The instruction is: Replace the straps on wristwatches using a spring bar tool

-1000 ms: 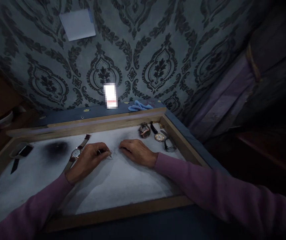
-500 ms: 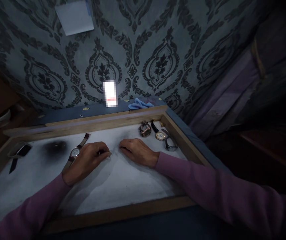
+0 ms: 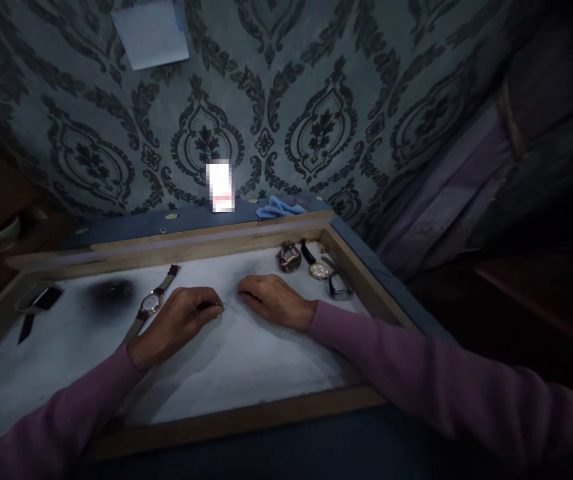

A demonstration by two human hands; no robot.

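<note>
Over the white bottom of a shallow wooden tray (image 3: 226,412), my left hand (image 3: 179,325) is closed in a pinch on something tiny and pale at the fingertips, too small to name. Just left of that hand lies a wristwatch (image 3: 151,304) with a white dial and a brown-grey strap, stretched out flat. My right hand (image 3: 277,301) rests palm down with its fingers curled under; whatever they hold, if anything, is hidden. Beyond it, in the far right corner, are a brown-and-gold watch (image 3: 289,257), a gold-cased watch (image 3: 319,271) and a dark-strapped watch (image 3: 339,285).
A smartwatch (image 3: 47,298) lies at the tray's left end, near a dark smudge. Behind the tray's raised rim are a blue cloth (image 3: 280,207) and a bright blurred upright rectangle (image 3: 221,187). Patterned wallpaper (image 3: 266,100) stands close behind; a curtain (image 3: 446,193) hangs at right.
My left hand has shifted slightly right, away from the white-dialled wristwatch, its fingers still pinched. My right hand stays nearly in place. The view has tilted very slightly.
</note>
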